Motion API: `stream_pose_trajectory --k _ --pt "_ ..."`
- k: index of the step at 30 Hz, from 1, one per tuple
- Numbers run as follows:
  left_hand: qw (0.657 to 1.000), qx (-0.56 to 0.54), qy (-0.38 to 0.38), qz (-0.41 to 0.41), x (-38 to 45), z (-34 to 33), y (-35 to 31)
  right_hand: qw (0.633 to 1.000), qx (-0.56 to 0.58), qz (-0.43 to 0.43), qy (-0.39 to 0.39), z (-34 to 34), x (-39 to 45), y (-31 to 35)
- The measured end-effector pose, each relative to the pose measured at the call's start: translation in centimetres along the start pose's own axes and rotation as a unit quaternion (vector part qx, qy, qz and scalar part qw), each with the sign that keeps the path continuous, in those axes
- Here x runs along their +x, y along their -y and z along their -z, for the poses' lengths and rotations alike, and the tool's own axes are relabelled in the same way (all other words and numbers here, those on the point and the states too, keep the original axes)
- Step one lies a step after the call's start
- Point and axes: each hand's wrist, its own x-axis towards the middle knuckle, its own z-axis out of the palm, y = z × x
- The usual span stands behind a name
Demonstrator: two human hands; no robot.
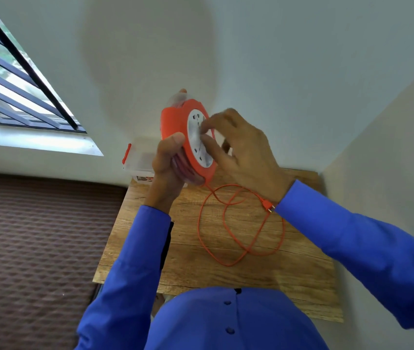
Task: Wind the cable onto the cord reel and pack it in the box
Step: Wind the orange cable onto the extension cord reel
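I hold an orange cord reel [175,122] upright above the far part of the wooden table [188,261]. My left hand [166,160] grips its lower rim from the left. The fingertips of my right hand [236,145] pinch at the reel's white socket face [196,130]. Part of the orange cable is wound inside the reel. The rest of the cable [238,231] hangs from the reel's bottom and lies in loose loops on the table. Its orange plug [268,207] rests beside my right cuff. A clear plastic box [139,160] with an orange latch stands behind the reel at the table's far left corner.
White walls close off the table at the back and on the right. A brown patterned mattress [36,248] lies to the left of the table. A barred window [11,79] is at the upper left.
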Motion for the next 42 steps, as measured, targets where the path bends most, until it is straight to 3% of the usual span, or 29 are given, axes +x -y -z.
stream_pose_trajectory --k 3,7,10,13,18,22,24,25,27,30,32,36,42 --pt "0.999 -0.048 -0.024 -0.002 0.3 -0.2 0.0 0.989 -0.029 0.122 0.081 0.8 -0.3 -1.3" --pt "0.999 -0.034 -0.025 0.022 0.4 0.1 0.5 0.982 -0.090 0.107 0.130 2.0 0.2 -2.1" --pt "0.999 -0.029 -0.022 0.036 0.5 -0.4 0.5 0.989 -0.068 0.079 0.109 2.3 0.4 -1.8" --pt "0.999 -0.002 -0.022 0.040 0.4 -1.4 0.0 0.997 0.030 -0.029 0.059 2.1 0.9 -1.1" --pt "0.998 0.068 0.008 0.014 0.4 -1.3 0.3 0.966 0.174 -0.191 0.009 1.4 2.3 -0.7" --pt "0.997 0.074 -0.019 0.030 0.8 -1.1 1.1 0.905 0.247 -0.339 0.069 1.4 2.9 -1.0" --pt "0.996 0.078 -0.020 0.028 0.6 -1.0 1.7 0.883 0.275 -0.362 0.120 1.9 3.0 -1.2" --pt "0.997 0.069 -0.011 0.039 0.6 -0.9 2.0 0.890 0.261 -0.350 0.128 2.0 3.1 -1.3" --pt "0.997 0.045 0.008 0.063 1.0 -0.7 2.1 0.944 0.157 -0.271 0.108 1.9 2.8 -1.2" --pt "1.000 -0.006 -0.004 0.030 0.9 -1.2 1.6 0.994 -0.008 -0.109 0.012 1.6 2.1 -1.2" --pt "0.999 -0.051 -0.001 0.016 1.1 -1.3 1.2 0.999 -0.015 -0.029 0.028 2.0 1.5 -1.2" --pt "0.993 -0.108 -0.017 0.053 1.5 -1.0 1.2 0.986 -0.031 0.074 0.144 3.1 0.9 -1.9" --pt "0.993 -0.106 -0.019 0.052 0.8 -0.7 1.4 0.968 -0.100 0.126 0.193 3.9 1.0 -2.5"
